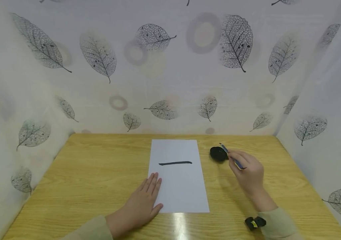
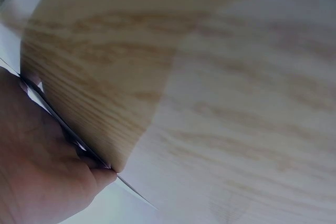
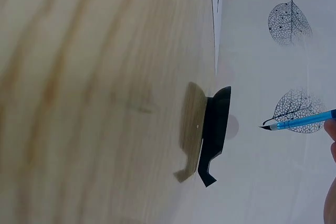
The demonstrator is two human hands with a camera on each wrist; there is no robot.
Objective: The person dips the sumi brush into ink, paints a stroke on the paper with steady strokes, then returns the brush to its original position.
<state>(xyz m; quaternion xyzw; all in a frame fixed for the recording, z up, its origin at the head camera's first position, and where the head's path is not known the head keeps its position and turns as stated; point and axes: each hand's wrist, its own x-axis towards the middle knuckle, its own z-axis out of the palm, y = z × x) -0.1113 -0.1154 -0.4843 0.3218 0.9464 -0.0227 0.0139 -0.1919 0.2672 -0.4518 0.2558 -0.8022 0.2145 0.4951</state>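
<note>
A white sheet of paper (image 1: 180, 190) lies on the wooden table, with one black horizontal stroke (image 1: 175, 163) across its upper half. My left hand (image 1: 143, 201) rests flat on the sheet's lower left edge, fingers extended; the left wrist view shows part of this hand (image 2: 50, 166) against the paper edge. To the right of the sheet, my right hand (image 1: 246, 168) pinches a blue writing brush (image 1: 236, 162). In the right wrist view, the brush (image 3: 302, 121) has a dark pointed tip, apart from the black dish (image 3: 215, 129). That dish (image 1: 217, 154) sits just left of my right fingers.
The light wood table (image 1: 104, 166) ends at a curtain (image 1: 170, 73) printed with leaves, which also hangs along both sides. A small black device with a yellow mark (image 1: 255, 223) is at the right sleeve.
</note>
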